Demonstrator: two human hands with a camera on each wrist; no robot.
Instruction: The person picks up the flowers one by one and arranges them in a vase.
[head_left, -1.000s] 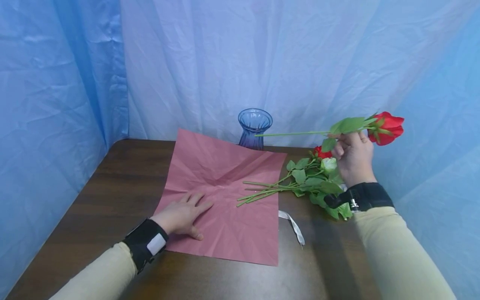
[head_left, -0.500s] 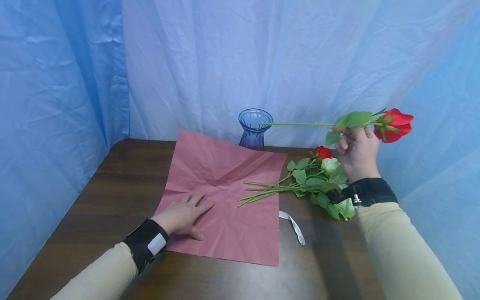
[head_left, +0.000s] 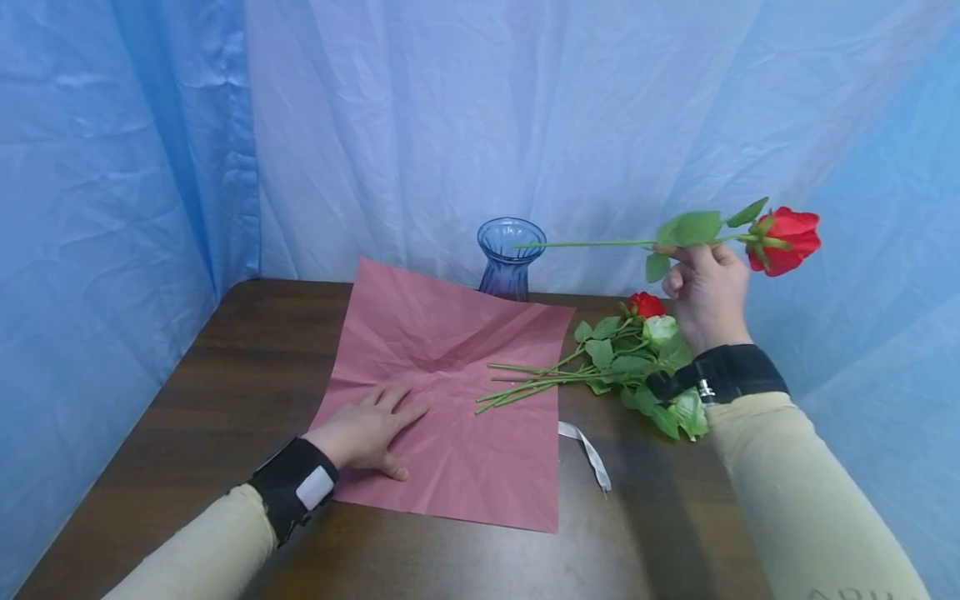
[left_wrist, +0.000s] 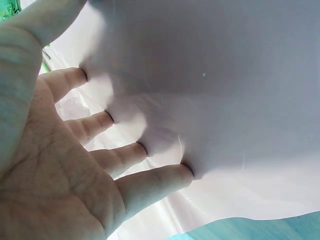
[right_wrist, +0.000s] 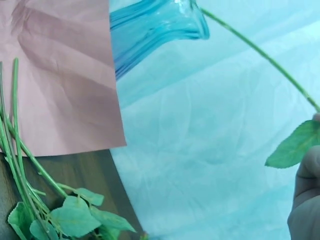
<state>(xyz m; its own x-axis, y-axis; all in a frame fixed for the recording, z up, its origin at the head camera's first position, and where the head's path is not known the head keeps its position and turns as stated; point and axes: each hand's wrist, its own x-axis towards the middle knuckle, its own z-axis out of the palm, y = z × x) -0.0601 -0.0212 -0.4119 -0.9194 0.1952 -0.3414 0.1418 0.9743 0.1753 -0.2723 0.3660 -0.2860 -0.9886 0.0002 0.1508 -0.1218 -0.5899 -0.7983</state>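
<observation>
A single red rose (head_left: pixel 783 242) with a long green stem is held by my right hand (head_left: pixel 708 292), which pinches the stem just below the bloom. The stem lies nearly level and points left, its tip in front of or at the mouth of a blue glass vase (head_left: pixel 504 275); I cannot tell if it is inside. Spread fingers of my left hand (head_left: pixel 367 433) rest on a creased dusty-pink sheet of paper (head_left: pixel 480 475). In the left wrist view the fingertips (left_wrist: pixel 175 175) press against that sheet.
Several roses, among them a red one (head_left: pixel 647 305) and a white one (head_left: pixel 660 331), lie below my right hand, their stems (head_left: pixel 517 392) over the paper. A white ribbon (head_left: pixel 588 458) lies beside the sheet on the brown table (head_left: pixel 217 383). Blue curtains (head_left: pixel 405 133) hang around.
My right hand has lifted the rose a little, moved it right, then slightly back left; its stem tip rose to the vase's mouth. My left hand stays in place on the paper.
</observation>
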